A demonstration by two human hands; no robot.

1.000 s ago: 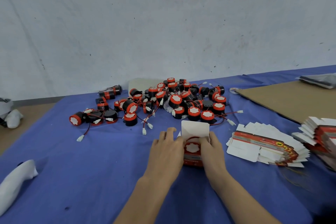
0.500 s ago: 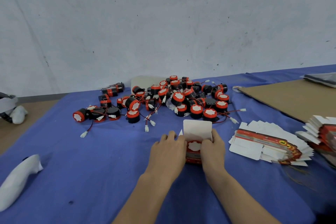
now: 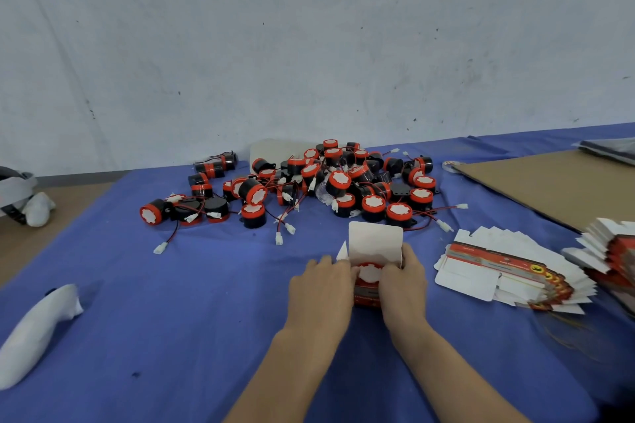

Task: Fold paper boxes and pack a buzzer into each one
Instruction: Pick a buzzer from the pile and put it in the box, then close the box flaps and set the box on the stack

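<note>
Spreading across the lower half of the view, the blue cloth-covered tabletop (image 3: 171, 319) runs up to a scuffed white wall (image 3: 309, 45) at twelve o'clock. A flat brown cardboard sheet (image 3: 549, 185) lies on the cloth at three o'clock. Toward twelve o'clock from the hands sits a loose pile of round black buzzers with red caps (image 3: 336, 182), their red and black wires and white plugs trailing out over the cloth; a few strays lie apart at ten o'clock.

At three o'clock from the hands, just beside them, a fanned stack of flat white and red box blanks (image 3: 508, 268) rests on the cloth. A second stack of blanks (image 3: 615, 251) lies beyond it at the right edge, only partly in view. A smooth white plastic object (image 3: 34, 333) lies alone at eight o'clock, well apart from everything else.

At six o'clock both bare forearms reach in. The left hand (image 3: 321, 288) has its fingers curled against the left side of the red and white folded paper box (image 3: 375, 240), and the right hand (image 3: 403, 285) wraps the right side, fingertips at the rim. The box stands upright on the cloth between them, its white lid flap raised at the far side and a small side flap sticking out at the left. Inside the mouth sits one red-capped buzzer with a white face (image 3: 369, 273), facing up, its body hidden by the box walls.
</note>
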